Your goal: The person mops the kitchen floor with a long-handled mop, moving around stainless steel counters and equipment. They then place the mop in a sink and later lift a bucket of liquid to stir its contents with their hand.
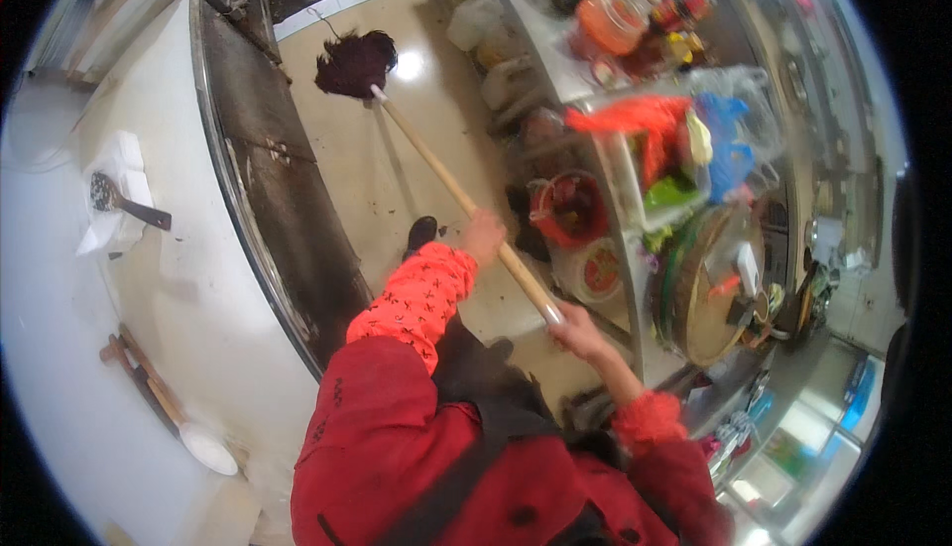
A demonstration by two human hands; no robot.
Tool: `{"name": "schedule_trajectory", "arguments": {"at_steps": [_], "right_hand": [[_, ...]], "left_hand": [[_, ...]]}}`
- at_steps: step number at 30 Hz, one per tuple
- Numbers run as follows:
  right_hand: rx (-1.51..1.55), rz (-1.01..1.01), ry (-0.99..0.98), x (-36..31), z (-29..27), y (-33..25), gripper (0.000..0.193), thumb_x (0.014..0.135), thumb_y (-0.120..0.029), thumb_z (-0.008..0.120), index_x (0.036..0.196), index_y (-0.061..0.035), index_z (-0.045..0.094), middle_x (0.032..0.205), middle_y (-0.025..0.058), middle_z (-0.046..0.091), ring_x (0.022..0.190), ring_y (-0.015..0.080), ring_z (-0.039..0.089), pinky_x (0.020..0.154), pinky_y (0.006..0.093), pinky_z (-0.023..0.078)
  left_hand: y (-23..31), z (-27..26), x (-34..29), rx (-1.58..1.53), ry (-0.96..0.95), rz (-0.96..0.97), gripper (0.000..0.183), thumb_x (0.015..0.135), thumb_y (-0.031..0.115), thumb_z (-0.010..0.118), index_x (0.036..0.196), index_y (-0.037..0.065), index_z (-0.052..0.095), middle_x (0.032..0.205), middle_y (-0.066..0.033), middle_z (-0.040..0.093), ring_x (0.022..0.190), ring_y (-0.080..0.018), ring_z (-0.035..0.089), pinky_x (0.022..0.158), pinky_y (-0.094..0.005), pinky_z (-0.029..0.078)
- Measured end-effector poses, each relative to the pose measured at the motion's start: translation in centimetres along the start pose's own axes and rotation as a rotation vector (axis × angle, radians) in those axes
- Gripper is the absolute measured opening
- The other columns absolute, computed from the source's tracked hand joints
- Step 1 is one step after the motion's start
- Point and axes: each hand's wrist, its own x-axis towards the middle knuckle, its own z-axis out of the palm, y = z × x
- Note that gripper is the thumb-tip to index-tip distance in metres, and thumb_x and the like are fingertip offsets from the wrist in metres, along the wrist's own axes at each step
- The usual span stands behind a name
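Observation:
A mop with a dark, shaggy head lies with that head on the tiled floor at the far end of the aisle. Its pale wooden handle slants back toward me. Partway along the handle my left hand is wrapped round it, the forearm in an orange patterned sleeve. Lower down, close to the white end of the handle, my right hand grips it too. My fingers are partly hidden behind the handle. One dark shoe shows on the floor below my left hand.
A white counter with a slotted spatula and a ladle runs along the left. At right stand shelves with a red bucket, plastic bags, an orange tub and a round wooden chopping block.

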Motion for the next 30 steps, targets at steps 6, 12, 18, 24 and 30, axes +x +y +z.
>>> {"name": "schedule_trajectory", "arguments": {"at_steps": [6, 12, 18, 24, 30], "right_hand": [[-0.017, 0.128, 0.027, -15.7, -7.3, 25.4, 0.032, 0.077, -0.003, 0.061, 0.108, -0.0006, 0.053, 0.070, 0.0024, 0.051, 0.052, 0.0108, 0.049, 0.044, 0.0273, 0.039], [-0.005, 0.266, 0.217, -37.3, -9.9, 41.9, 0.036, 0.074, -0.004, 0.063, 0.110, -0.0023, 0.057, 0.068, 0.0019, 0.056, 0.053, 0.0098, 0.052, 0.045, 0.0282, 0.042], [-0.061, 0.524, 0.391, -49.2, -11.6, 45.8, 0.040, 0.067, -0.001, 0.068, 0.106, -0.0010, 0.064, 0.069, 0.0041, 0.061, 0.054, 0.0126, 0.057, 0.048, 0.0280, 0.044], [-0.168, 0.361, 0.555, -47.0, -12.8, 46.0, 0.047, 0.061, -0.001, 0.076, 0.107, -0.0011, 0.066, 0.069, 0.0058, 0.065, 0.052, 0.0118, 0.058, 0.046, 0.0270, 0.045], [-0.158, 0.188, 0.496, -36.0, -13.0, 35.5, 0.047, 0.062, 0.001, 0.075, 0.108, 0.0003, 0.064, 0.078, 0.0062, 0.066, 0.055, 0.0112, 0.057, 0.047, 0.0270, 0.045]], "left_hand": [[24.7, 15.3, -9.0, -0.025, -0.026, 0.215, 0.017, 0.069, 0.015, 0.062, 0.084, 0.009, 0.066, 0.090, -0.0128, 0.061, 0.105, -0.0341, 0.051, 0.092, -0.0500, 0.035], [46.9, 23.0, -18.8, -0.580, -0.265, 0.781, 0.014, 0.063, 0.019, 0.065, 0.073, 0.009, 0.064, 0.077, -0.0149, 0.064, 0.080, -0.0373, 0.062, 0.069, -0.0485, 0.049], [53.6, 26.4, -19.1, -0.400, -0.511, 0.913, 0.014, 0.063, 0.015, 0.066, 0.075, 0.009, 0.067, 0.073, -0.0127, 0.064, 0.075, -0.0349, 0.064, 0.065, -0.0470, 0.051], [53.9, 27.4, -18.0, -0.365, -0.565, 0.755, 0.014, 0.066, 0.013, 0.066, 0.078, 0.006, 0.069, 0.077, -0.0140, 0.065, 0.079, -0.0321, 0.065, 0.067, -0.0437, 0.052], [41.2, 24.6, -11.9, -0.410, -0.425, 0.572, 0.013, 0.066, 0.015, 0.067, 0.078, 0.014, 0.069, 0.079, -0.0119, 0.066, 0.079, -0.0319, 0.065, 0.067, -0.0463, 0.051]]}}
